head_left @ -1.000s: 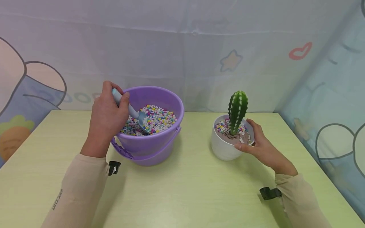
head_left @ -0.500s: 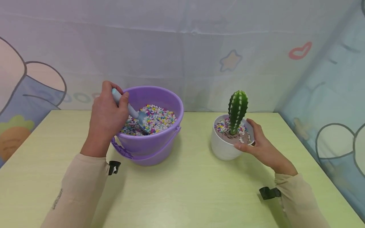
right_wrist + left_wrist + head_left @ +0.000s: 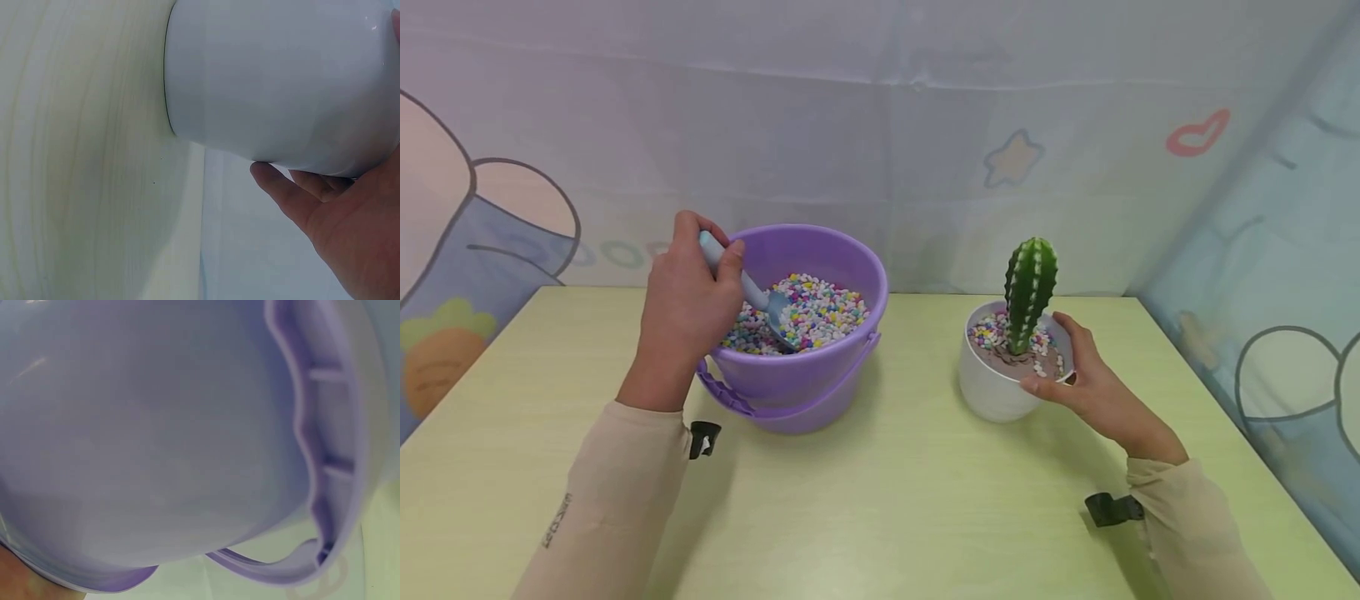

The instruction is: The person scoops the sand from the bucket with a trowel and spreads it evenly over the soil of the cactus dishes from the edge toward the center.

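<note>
Scoop (image 3: 756,292) pinched in your left hand (image 3: 692,296), blade down among the beads (image 3: 831,308) in the bucket (image 3: 797,377).

Your left thumb and fingers close on the top of its handle, which slants in over the bucket's left side, likely so that the blade meets the beads with your knuckles clear of them. Your right hand (image 3: 1090,392) grips the pot (image 3: 996,393), thumb on the near side and fingers on the far side, probably to steady it. That pot stands upright on the table (image 3: 880,508), right of the bucket and apart from it. A cactus (image 3: 1031,287) rises from its soil, with more beads around. The bucket's bail (image 3: 337,422) hangs on the near side, perhaps to leave the mouth free.
</note>
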The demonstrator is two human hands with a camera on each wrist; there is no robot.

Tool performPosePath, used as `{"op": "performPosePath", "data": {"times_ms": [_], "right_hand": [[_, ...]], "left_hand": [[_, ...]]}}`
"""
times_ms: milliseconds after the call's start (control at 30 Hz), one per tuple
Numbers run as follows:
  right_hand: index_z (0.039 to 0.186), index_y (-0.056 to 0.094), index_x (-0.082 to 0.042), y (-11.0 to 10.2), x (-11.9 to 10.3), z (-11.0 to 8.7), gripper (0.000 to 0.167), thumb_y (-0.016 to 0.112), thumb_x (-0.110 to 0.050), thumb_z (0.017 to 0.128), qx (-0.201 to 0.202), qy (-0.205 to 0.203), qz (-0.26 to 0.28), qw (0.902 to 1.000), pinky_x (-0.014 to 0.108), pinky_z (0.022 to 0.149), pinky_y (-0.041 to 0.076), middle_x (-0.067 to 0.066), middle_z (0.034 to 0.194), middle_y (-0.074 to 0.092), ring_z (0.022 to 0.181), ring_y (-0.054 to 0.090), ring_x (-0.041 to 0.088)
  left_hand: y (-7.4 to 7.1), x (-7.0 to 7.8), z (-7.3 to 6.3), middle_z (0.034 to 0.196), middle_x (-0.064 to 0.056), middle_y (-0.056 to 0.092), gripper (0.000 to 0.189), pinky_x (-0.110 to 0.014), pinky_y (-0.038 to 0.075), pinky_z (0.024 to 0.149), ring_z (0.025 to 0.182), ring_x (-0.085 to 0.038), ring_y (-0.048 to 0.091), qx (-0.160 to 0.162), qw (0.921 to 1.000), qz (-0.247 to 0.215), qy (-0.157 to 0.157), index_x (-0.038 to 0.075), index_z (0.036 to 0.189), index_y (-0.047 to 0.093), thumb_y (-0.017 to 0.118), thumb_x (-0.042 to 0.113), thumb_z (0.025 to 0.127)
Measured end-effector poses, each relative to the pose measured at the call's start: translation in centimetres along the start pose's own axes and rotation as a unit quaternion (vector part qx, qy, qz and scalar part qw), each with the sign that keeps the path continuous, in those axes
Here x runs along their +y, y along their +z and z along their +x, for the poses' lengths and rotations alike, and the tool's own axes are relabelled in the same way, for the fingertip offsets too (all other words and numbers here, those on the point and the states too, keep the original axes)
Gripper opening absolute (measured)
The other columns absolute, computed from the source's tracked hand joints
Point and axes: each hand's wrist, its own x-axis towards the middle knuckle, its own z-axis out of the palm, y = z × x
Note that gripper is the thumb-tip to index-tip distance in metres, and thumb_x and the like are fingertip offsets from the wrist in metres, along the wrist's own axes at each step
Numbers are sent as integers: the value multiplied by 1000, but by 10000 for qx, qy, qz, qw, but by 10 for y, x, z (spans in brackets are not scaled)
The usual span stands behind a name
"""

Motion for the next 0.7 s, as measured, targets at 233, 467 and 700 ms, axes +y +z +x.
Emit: {"op": "performPosePath", "data": {"times_ms": [233, 467, 700], "right_hand": [[156, -5, -13, 0, -1, 0, 97, 67, -31, 94, 12, 10, 13, 10000, 62, 103, 31, 16, 157, 5, 140, 18, 37], [156, -6, -16, 0, 0, 1, 97, 67, -31, 95, 10, 2, 51, 10000, 62, 104, 30, 16, 157, 5, 141, 17, 36], [156, -6, -14, 1, -2, 0, 97, 67, -31, 95, 14, 26, 42, 10000, 62, 103, 31, 16, 157, 4, 141, 16, 36]], "left_hand": [[0, 0, 1, 72, -16, 58, 33, -39, 42, 52, 58, -30, 57, 8, 10000, 6, -16, 3, 118, 41, 46, 33, 104], [-1, 0, 0, 72, -16, 58, 33, -39, 43, 52, 58, -29, 57, -13, 10000, 14, -16, 4, 118, 41, 45, 33, 104], [0, -2, 1, 71, -16, 59, 32, -39, 43, 51, 57, -28, 57, 30, 10000, -21, 69, 3, 117, 42, 45, 32, 103]]}}
